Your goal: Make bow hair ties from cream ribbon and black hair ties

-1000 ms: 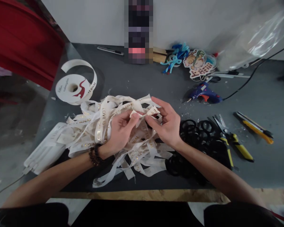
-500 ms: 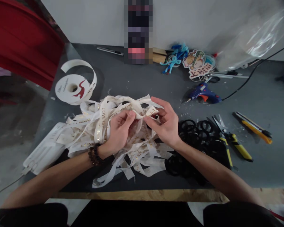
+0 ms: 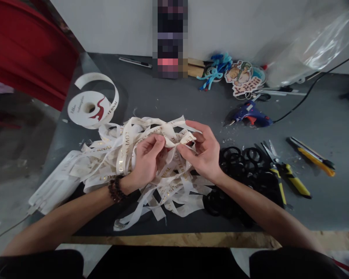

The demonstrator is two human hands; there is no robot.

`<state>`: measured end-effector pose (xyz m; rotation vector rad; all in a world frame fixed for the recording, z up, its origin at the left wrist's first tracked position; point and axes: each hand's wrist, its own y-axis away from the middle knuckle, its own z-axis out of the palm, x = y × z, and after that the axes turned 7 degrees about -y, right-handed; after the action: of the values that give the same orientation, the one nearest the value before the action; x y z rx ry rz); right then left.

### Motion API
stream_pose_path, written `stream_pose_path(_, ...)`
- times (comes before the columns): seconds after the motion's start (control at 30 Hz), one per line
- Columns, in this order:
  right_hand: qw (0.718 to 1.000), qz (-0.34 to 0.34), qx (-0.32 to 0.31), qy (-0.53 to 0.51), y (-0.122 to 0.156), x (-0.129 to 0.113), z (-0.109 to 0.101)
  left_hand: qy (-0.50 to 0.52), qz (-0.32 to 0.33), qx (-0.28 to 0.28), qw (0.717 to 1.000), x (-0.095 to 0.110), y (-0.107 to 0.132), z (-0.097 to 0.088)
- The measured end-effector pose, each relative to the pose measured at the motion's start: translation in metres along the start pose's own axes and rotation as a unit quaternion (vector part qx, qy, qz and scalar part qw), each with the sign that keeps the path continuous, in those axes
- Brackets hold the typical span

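My left hand point(image 3: 149, 157) pinches a cream ribbon point(image 3: 187, 138) with gold lettering between thumb and fingers. Close beside it, my right hand point(image 3: 202, 151) grips the same ribbon, which looks twisted or folded between the two thumbs. Whether it is knotted there I cannot tell. Under both hands lies a loose heap of printed ribbon strips point(image 3: 174, 190), some cream and some sheer white. Black ring-shaped bands point(image 3: 232, 193) are piled just right of the heap, partly behind my right forearm.
A ribbon spool point(image 3: 78, 108) stands at the left, near a white power strip point(image 3: 54, 182). On the right lie yellow-handled scissors point(image 3: 295, 182), a yellow utility knife point(image 3: 314, 157) and a blue glue gun point(image 3: 251, 114) with a black cord. Another cutter point(image 3: 135, 62) lies along the wall.
The twisted ribbon end at my right fingers has shifted slightly to the right. Both hands keep their hold and have barely moved.
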<state>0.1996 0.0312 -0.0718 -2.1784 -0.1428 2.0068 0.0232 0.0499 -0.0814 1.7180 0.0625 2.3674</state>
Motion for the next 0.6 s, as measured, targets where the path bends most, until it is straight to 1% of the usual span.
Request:
stream_pose_path(0.03, 1.000, 0.000, -0.007, -0.001, -0.0004, 0.0003, -0.0001, 0.000, 0.000, -0.005, 1.000, 0.0006, 0.0002, 0.0001)
stream_pose_path(0.1, 1.000, 0.000, -0.014, -0.004, -0.0012, 0.0008, -0.0002, -0.014, 0.025, -0.015, 0.999, 0.0022, 0.0005, 0.0000)
stream_pose_path(0.2, 1.000, 0.002, -0.010, 0.007, -0.0009, 0.0004, -0.0007, -0.077, 0.067, -0.040, 0.994, 0.0046, 0.0010, -0.0005)
stream_pose_path(0.27, 1.000, -0.001, -0.008, 0.029, 0.0000, -0.0013, -0.0016, -0.124, 0.069, -0.056, 0.988, 0.0050, 0.0012, -0.0008)
stream_pose_path(0.3, 0.999, -0.005, -0.011, 0.036, 0.0005, -0.0024, -0.0021, -0.140, 0.068, -0.057, 0.986, 0.0047, 0.0013, -0.0009)
stream_pose_path(0.37, 0.999, -0.024, -0.011, 0.034, 0.0009, -0.0043, -0.0032, -0.155, 0.070, -0.041, 0.985, 0.0036, 0.0016, -0.0007)
stream_pose_path(0.47, 0.998, -0.048, 0.022, 0.021, 0.0000, -0.0042, -0.0036, -0.164, 0.071, -0.012, 0.984, 0.0031, 0.0026, 0.0004)
stream_pose_path(0.53, 0.997, -0.051, 0.057, 0.018, -0.0008, -0.0018, -0.0030, -0.174, 0.069, -0.012, 0.982, 0.0043, 0.0034, 0.0014)
stream_pose_path(0.6, 0.996, -0.045, 0.072, 0.008, -0.0012, 0.0011, -0.0023, -0.176, 0.063, -0.022, 0.982, 0.0061, 0.0040, 0.0021)
